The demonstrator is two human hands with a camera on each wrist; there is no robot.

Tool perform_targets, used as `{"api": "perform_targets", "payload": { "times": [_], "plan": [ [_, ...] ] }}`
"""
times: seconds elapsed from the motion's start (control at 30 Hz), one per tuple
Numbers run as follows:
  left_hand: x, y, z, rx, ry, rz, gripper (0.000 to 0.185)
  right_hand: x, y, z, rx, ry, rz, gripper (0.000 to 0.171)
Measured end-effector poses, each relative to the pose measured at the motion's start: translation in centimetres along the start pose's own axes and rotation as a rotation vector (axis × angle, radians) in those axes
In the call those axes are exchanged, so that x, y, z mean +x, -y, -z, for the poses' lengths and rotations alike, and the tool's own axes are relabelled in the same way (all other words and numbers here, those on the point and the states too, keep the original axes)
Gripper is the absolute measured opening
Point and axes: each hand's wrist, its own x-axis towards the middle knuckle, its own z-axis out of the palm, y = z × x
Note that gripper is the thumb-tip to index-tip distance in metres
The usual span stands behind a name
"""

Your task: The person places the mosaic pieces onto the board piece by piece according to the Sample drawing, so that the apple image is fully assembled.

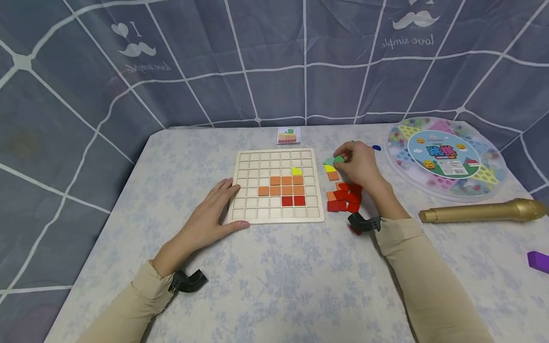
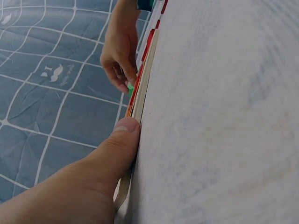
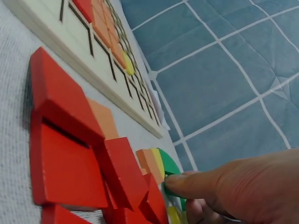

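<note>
A pale wooden grid board (image 1: 280, 221) lies on the table with orange tiles (image 1: 286, 191), red tiles (image 1: 288, 201) and one yellow tile (image 1: 297, 171) in its cells. My left hand (image 1: 206, 214) rests at the board's left side, fingers extended along the edge and thumb (image 2: 117, 140) against its near corner. Right of the board, my right hand (image 1: 360, 164) pinches a green tile (image 1: 339, 159) between thumb and fingers, among other green pieces. Loose red tiles (image 3: 70, 170) lie in a heap below that hand, with a few orange and yellow ones beside them.
Behind the board lies a small picture card (image 1: 289, 135). To the right are a round clear game case (image 1: 450, 186), a gold microphone-shaped stick (image 1: 480, 212) and a purple block (image 1: 538, 261). A grey-blue checked curtain (image 1: 274, 90) hangs at the table's back edge.
</note>
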Motion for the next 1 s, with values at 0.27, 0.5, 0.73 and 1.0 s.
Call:
{"api": "perform_targets", "payload": {
  "times": [0.27, 0.5, 0.73, 1.0],
  "plan": [
    [-0.2, 0.2, 0.2, 0.000, -0.010, -0.006, 0.100, 0.0, 0.6, 0.0, 0.007, -0.035, 0.006, 0.016],
    [0.0, -0.1, 0.2, -0.009, -0.012, -0.012, 0.102, 0.9, 2.4, -0.4, 0.034, -0.072, 0.076, 0.014],
    [0.1, -0.3, 0.2, -0.011, -0.009, -0.014, 0.102, 3.5, 5.9, -3.3, 0.066, 0.053, 0.151, 0.014],
    [0.1, -0.2, 0.1, -0.001, -0.006, -0.017, 0.102, 5.1, 7.5, -6.2, 0.085, 0.066, 0.197, 0.013]
  ]
}}
